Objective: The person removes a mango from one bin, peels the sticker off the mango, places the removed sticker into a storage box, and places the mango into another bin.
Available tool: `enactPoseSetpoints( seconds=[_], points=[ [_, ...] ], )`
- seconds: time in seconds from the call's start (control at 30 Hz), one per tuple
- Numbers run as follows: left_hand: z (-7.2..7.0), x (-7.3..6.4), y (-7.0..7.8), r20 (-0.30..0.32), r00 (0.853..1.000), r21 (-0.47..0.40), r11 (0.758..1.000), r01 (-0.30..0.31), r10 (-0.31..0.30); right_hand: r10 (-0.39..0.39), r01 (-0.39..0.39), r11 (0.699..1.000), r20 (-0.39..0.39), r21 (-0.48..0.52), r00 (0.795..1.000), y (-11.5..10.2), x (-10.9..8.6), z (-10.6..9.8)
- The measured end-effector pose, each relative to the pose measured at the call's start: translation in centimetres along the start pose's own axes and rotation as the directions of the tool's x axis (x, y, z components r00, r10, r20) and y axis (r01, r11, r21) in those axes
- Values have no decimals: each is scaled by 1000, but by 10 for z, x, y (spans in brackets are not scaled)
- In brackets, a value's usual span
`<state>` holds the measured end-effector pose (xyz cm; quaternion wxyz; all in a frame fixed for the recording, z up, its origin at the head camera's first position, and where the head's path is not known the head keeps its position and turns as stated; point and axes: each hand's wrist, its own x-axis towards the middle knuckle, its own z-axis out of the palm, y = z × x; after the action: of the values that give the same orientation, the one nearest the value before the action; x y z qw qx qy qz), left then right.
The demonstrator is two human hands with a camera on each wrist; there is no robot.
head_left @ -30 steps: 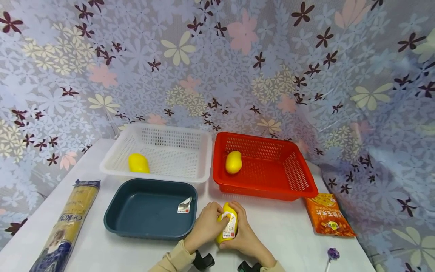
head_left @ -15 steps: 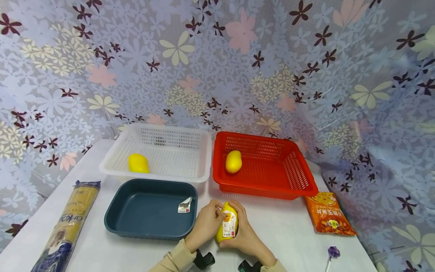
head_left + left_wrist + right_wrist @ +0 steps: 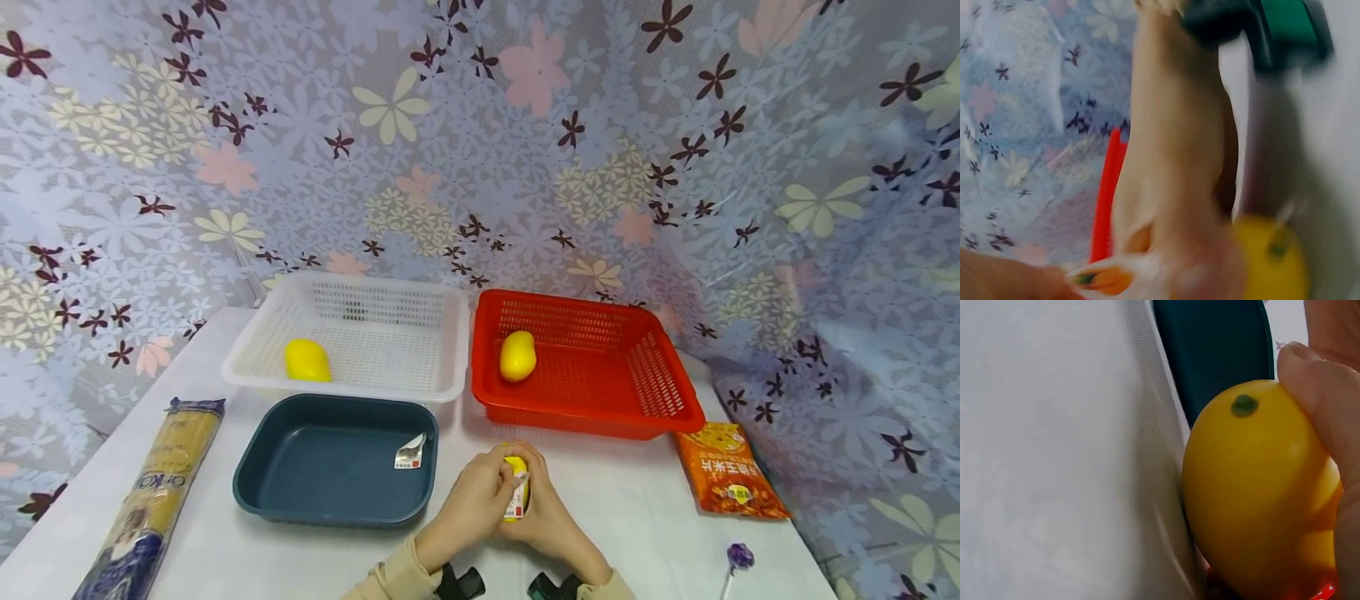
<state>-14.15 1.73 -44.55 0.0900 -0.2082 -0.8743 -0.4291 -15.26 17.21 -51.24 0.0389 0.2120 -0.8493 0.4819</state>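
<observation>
A yellow mango [image 3: 517, 460] stands between both hands on the white table, largely hidden by fingers. A white sticker [image 3: 516, 500] with an orange fruit picture runs down its side and looks bent away at the top. My left hand [image 3: 472, 504] has thumb and fingers on the sticker's upper part, pinching it. My right hand [image 3: 547, 517] grips the mango from the right, its thumb near the base. The right wrist view shows the mango's green-tipped end [image 3: 1244, 405] with the thumb beside it. In the left wrist view the sticker [image 3: 1110, 281] lifts toward fingers at the lower left.
A dark teal tray [image 3: 330, 510] with a crumpled sticker [image 3: 409, 452] sits left. Behind are a white basket [image 3: 405, 387] and a red basket [image 3: 570, 423], each with one mango. A pasta pack [image 3: 150, 500], an orange snack bag [image 3: 727, 471] and a purple lollipop [image 3: 739, 557] flank them.
My left hand has moved right and over the mango, covering more of it. The sticker, flat on the mango half a second ago, now looks bent at its top.
</observation>
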Motion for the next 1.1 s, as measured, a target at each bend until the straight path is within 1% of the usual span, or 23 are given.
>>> enactPoseSetpoints(
  seconds=[0.03,0.07,0.13,0.17,0.23,0.27,0.37,0.5,0.6,0.7,0.8,0.83,0.9,0.97,1.03,1.07,1.1],
  points=[
    [-1,-1,1,-18,1000,81,997,-18,19,1,-1,1000,0,6,1000,0,0,0],
    [-1,-2,1,-41,999,164,986,-29,36,3,-3,1000,1,10,1000,1,-1,0],
    [-1,-3,-1,-88,994,297,954,-29,58,4,-5,1000,9,28,1000,2,-1,1],
    [-1,-4,-2,-107,992,341,940,-24,64,8,-8,999,13,35,1000,2,-2,2],
    [0,-5,-5,-125,990,372,928,-14,65,14,-14,999,19,42,1000,1,-2,2],
    [0,-5,-6,-128,989,379,925,-20,73,19,-20,999,20,42,1000,1,-3,2],
    [-1,-4,-8,-118,987,400,915,-55,111,35,-35,999,21,23,999,-2,-3,3],
    [-6,-4,-6,-86,984,426,898,-105,155,53,-53,998,26,20,998,-5,-2,3],
    [-10,-5,-4,-63,986,417,901,-117,156,53,-53,998,25,27,998,-5,-1,3],
    [-12,-6,-3,-44,988,396,911,-117,146,48,-49,998,26,32,999,-3,-2,3],
    [-13,-7,-1,-29,986,385,912,-142,166,43,-44,999,37,31,998,-1,-2,3],
    [-14,-7,1,-27,984,372,915,-154,176,33,-34,999,43,29,999,0,-2,2],
    [-18,-8,8,-12,986,259,953,-159,167,-30,31,999,47,-22,998,1,-2,0],
    [-28,-9,19,-33,983,156,973,-173,180,-71,74,995,43,-62,997,3,-2,-3],
    [-42,-8,29,-78,976,88,976,-197,204,-72,74,996,36,-50,997,5,-2,-5],
    [-50,-7,32,-96,973,72,977,-202,208,-62,63,997,29,-44,998,5,-1,-5],
    [-59,-6,33,-110,971,102,974,-203,214,-26,27,999,23,-19,999,6,-1,-4]
  ],
)
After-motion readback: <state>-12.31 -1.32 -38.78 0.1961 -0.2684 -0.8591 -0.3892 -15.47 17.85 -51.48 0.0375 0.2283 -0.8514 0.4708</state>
